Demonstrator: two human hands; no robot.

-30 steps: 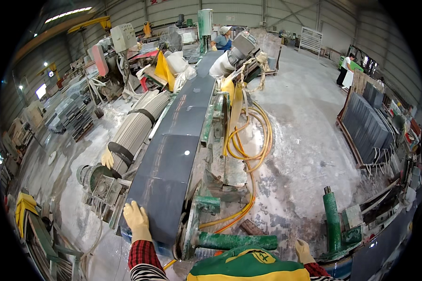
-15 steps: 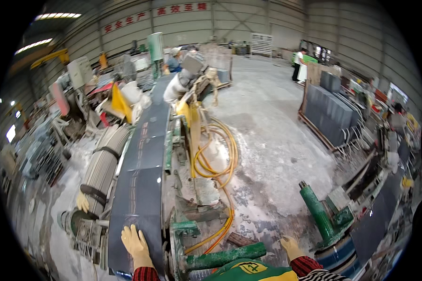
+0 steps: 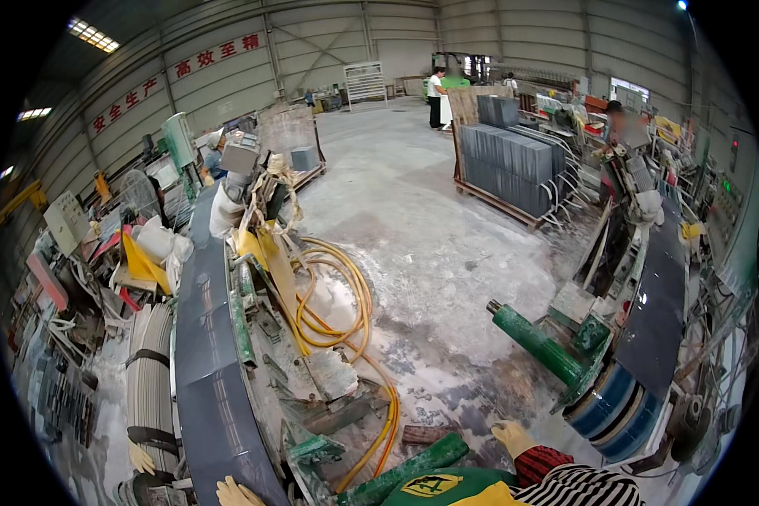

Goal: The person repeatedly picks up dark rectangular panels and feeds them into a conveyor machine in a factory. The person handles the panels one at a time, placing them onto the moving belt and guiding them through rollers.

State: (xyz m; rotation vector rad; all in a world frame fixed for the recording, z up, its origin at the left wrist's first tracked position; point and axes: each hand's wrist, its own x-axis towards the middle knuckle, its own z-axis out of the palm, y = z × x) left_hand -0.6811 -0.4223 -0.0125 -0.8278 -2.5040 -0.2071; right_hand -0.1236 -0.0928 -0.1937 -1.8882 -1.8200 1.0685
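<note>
My left hand (image 3: 238,492), in a cream glove, shows at the lower edge with fingers stretched out. It lies by the near end of a row of dark grey slabs (image 3: 219,395) on a long, narrow conveyor; its contact with the slab is partly cut off by the picture's edge. My right hand (image 3: 512,437), also gloved, hangs over the floor with its fingers extended and nothing in them. Close by it are a green metal cylinder (image 3: 535,344) and a green bar (image 3: 413,469) in front of my apron (image 3: 443,491).
Coiled yellow hoses (image 3: 364,312) lie beside the left conveyor. Left of it sits a bundle of pale strips (image 3: 149,379) with a loose glove (image 3: 141,458). At right runs another conveyor (image 3: 649,312). Beyond stands a pallet of grey slabs (image 3: 506,164); a person (image 3: 436,97) stands behind it.
The view has swung to the right, bringing more of the right conveyor in. My left hand has shifted toward the lower edge. My right hand stays low over the floor.
</note>
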